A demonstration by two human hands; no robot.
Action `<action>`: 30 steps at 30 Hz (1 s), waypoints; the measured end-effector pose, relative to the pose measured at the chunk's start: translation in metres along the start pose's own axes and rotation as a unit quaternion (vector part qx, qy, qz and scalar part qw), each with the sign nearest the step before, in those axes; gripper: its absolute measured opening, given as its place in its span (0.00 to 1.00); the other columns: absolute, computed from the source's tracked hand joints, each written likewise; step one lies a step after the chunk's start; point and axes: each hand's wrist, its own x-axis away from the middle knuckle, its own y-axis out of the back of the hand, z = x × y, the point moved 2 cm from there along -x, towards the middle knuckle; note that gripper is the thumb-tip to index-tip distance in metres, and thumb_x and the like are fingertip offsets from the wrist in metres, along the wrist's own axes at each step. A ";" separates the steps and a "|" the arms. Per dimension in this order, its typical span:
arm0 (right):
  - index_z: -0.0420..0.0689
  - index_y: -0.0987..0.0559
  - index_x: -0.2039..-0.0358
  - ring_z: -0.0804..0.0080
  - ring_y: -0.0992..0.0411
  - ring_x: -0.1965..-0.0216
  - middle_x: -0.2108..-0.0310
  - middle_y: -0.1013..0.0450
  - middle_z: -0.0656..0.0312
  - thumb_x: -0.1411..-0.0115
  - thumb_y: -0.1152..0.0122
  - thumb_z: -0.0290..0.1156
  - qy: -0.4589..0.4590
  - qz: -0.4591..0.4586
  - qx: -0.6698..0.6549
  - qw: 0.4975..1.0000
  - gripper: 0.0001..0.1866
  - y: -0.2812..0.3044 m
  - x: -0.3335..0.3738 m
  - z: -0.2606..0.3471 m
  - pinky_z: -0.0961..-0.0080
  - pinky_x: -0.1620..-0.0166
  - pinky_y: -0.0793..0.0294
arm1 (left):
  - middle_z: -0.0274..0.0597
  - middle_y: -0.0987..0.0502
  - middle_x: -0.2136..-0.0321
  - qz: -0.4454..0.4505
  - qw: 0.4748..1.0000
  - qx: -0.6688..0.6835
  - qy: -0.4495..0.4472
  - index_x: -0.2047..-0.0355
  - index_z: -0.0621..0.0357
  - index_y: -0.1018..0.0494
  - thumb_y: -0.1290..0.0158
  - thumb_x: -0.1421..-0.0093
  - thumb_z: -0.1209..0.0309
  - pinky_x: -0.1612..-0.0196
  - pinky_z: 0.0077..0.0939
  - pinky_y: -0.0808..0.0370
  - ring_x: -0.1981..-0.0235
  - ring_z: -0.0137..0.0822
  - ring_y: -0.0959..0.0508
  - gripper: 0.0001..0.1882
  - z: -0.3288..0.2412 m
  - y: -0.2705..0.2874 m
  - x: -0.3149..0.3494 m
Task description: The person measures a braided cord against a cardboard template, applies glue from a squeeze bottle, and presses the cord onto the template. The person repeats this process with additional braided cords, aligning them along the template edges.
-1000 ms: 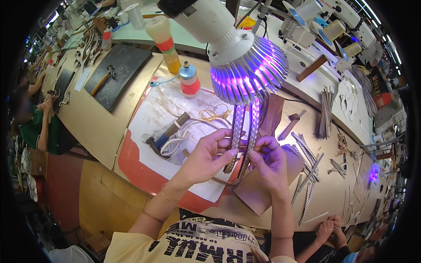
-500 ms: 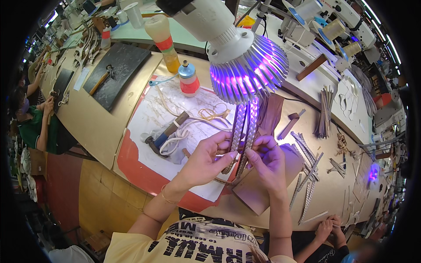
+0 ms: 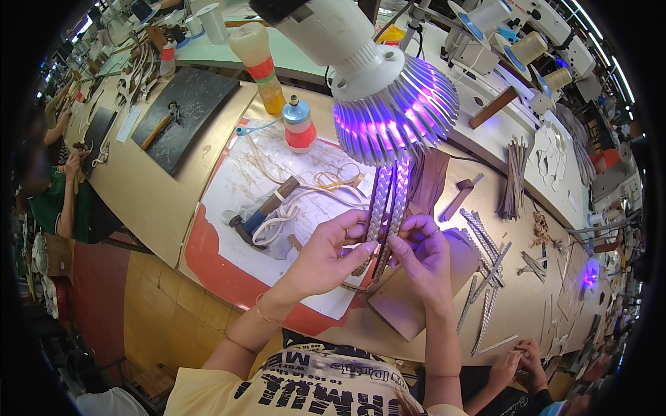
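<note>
Two flat braided strips hang side by side below a finned lamp point(image 3: 397, 104) that glows violet. My left hand point(image 3: 331, 251) pinches the left braided strip point(image 3: 377, 211) between thumb and fingers. The right braided strip point(image 3: 397, 204) is gripped the same way by my right hand point(image 3: 422, 256). Violet light falls on the upper part of both strips, and the lamp's rim hides their top ends. Their lower ends curve down below my hands, above the table edge. Beneath my right hand lies a brown block point(image 3: 406, 298).
Left of my hands, a hammer point(image 3: 267, 208) and white cord rest on a white sheet point(image 3: 229, 239). Glue bottles point(image 3: 299, 125) stand behind it. Loose braided strips point(image 3: 489, 277) lie to the right. A co-worker's hands point(image 3: 517, 364) are at lower right; another person sits at far left.
My hands and both strips stay almost still. The co-worker's hands at lower right have shifted slightly, and the person at far left has moved their head.
</note>
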 end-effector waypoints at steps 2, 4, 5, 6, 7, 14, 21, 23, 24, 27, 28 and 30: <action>0.41 0.31 0.59 0.85 0.31 0.68 0.67 0.29 0.67 0.40 0.39 0.24 -0.002 -0.001 0.001 1.000 0.11 0.000 0.000 0.000 0.87 0.67 0.28 | 0.41 0.24 0.57 -0.002 1.000 0.005 0.000 0.46 0.68 0.36 0.53 0.38 0.82 0.49 0.21 0.30 0.54 0.25 0.27 0.18 0.000 0.000 0.000; 0.41 0.31 0.59 0.85 0.31 0.68 0.67 0.29 0.67 0.40 0.39 0.24 -0.003 -0.002 0.003 1.000 0.11 0.000 0.000 0.000 0.87 0.67 0.28 | 0.41 0.24 0.57 -0.003 1.000 0.006 -0.001 0.47 0.68 0.36 0.53 0.38 0.82 0.49 0.21 0.30 0.54 0.25 0.27 0.18 0.000 0.000 0.000; 0.41 0.31 0.59 0.85 0.31 0.68 0.67 0.29 0.67 0.40 0.39 0.24 -0.001 -0.002 0.005 1.000 0.11 0.000 0.000 0.000 0.87 0.67 0.28 | 0.41 0.24 0.57 -0.003 1.000 0.005 -0.002 0.47 0.68 0.36 0.53 0.38 0.82 0.49 0.21 0.30 0.54 0.25 0.27 0.18 0.000 -0.001 0.000; 0.41 0.31 0.59 0.85 0.31 0.68 0.67 0.29 0.67 0.40 0.39 0.24 0.001 -0.001 0.006 1.000 0.11 -0.001 0.000 0.000 0.87 0.67 0.28 | 0.41 0.24 0.57 -0.004 1.000 0.003 -0.003 0.47 0.68 0.35 0.53 0.38 0.82 0.49 0.21 0.30 0.54 0.25 0.27 0.18 0.000 -0.001 0.000; 0.41 0.31 0.59 0.85 0.31 0.68 0.67 0.29 0.67 0.40 0.39 0.24 0.003 -0.001 0.007 1.000 0.11 -0.001 0.000 0.000 0.87 0.67 0.28 | 0.41 0.24 0.57 -0.006 1.000 0.002 -0.003 0.47 0.68 0.35 0.53 0.38 0.82 0.50 0.21 0.30 0.54 0.25 0.27 0.18 0.000 -0.001 0.000; 0.41 0.31 0.59 0.85 0.30 0.68 0.67 0.29 0.67 0.40 0.39 0.24 -0.001 -0.001 0.005 1.000 0.11 -0.003 0.001 0.002 0.87 0.67 0.27 | 0.40 0.23 0.58 -0.010 1.000 -0.005 -0.007 0.48 0.68 0.34 0.51 0.37 0.81 0.51 0.20 0.29 0.56 0.24 0.26 0.17 0.000 -0.001 0.000; 0.40 0.30 0.60 0.84 0.29 0.68 0.67 0.28 0.66 0.40 0.38 0.24 0.004 -0.004 0.008 1.000 0.11 -0.005 0.003 0.004 0.86 0.68 0.26 | 0.39 0.22 0.60 -0.035 0.999 0.018 -0.021 0.50 0.68 0.32 0.48 0.38 0.78 0.55 0.19 0.26 0.60 0.24 0.25 0.15 0.003 0.000 0.002; 0.40 0.29 0.61 0.82 0.28 0.68 0.66 0.27 0.65 0.41 0.38 0.23 0.042 -0.011 0.081 0.996 0.10 -0.006 0.006 0.004 0.84 0.68 0.26 | 0.39 0.21 0.62 -0.061 0.998 0.012 -0.007 0.53 0.68 0.30 0.46 0.39 0.79 0.56 0.21 0.26 0.61 0.25 0.23 0.14 0.007 0.000 0.005; 0.40 0.29 0.61 0.81 0.27 0.68 0.65 0.26 0.63 0.41 0.38 0.23 0.077 -0.015 0.155 0.985 0.10 -0.008 0.007 0.005 0.83 0.68 0.25 | 0.39 0.21 0.63 -0.073 0.997 0.019 -0.019 0.55 0.67 0.28 0.46 0.40 0.79 0.56 0.22 0.25 0.62 0.26 0.22 0.13 0.009 0.000 0.007; 0.40 0.27 0.62 0.72 0.23 0.66 0.63 0.24 0.57 0.44 0.37 0.19 0.173 -0.018 0.282 0.944 0.10 -0.012 0.010 0.007 0.77 0.66 0.24 | 0.41 0.19 0.66 -0.110 0.961 -0.176 -0.182 0.60 0.66 0.24 0.44 0.41 0.78 0.56 0.24 0.24 0.63 0.29 0.20 0.08 0.010 0.000 0.008; 0.41 0.27 0.62 0.70 0.23 0.66 0.63 0.24 0.56 0.45 0.37 0.18 0.224 -0.012 0.305 0.926 0.11 -0.014 0.008 0.008 0.76 0.66 0.24 | 0.42 0.18 0.65 -0.145 0.935 -0.216 -0.240 0.65 0.61 0.22 0.43 0.45 0.80 0.54 0.29 0.23 0.61 0.35 0.18 0.07 0.010 0.000 0.007; 0.42 0.26 0.61 0.65 0.23 0.65 0.63 0.25 0.55 0.48 0.36 0.16 0.299 -0.005 0.339 0.892 0.14 -0.016 0.004 0.008 0.74 0.65 0.24 | 0.42 0.18 0.63 -0.119 0.848 -0.358 -0.373 0.64 0.59 0.21 0.43 0.47 0.80 0.53 0.32 0.23 0.59 0.38 0.19 0.09 0.006 0.007 0.006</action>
